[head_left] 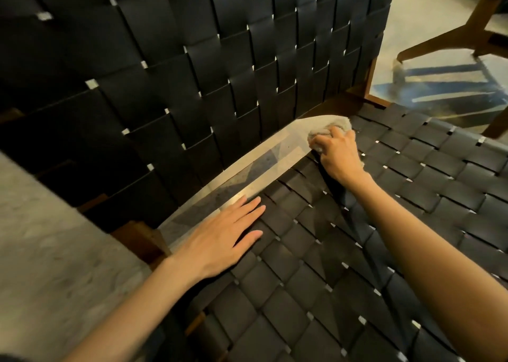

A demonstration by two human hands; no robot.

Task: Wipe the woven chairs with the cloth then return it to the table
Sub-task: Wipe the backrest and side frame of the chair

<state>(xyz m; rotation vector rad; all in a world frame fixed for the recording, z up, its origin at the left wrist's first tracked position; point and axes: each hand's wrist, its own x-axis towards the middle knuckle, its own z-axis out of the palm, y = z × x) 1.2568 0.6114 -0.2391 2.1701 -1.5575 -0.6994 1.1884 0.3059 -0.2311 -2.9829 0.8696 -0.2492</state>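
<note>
Gripping cloth [341, 123], right hand [339, 155] | left hand [220, 238] flat (woven chair seat [302, 293]) | grey floor [412, 31]

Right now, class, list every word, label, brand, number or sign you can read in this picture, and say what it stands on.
None. No word, label, number or sign shows on the woven chair, the cloth in the right hand, or the blurred wooden furniture behind.
</note>
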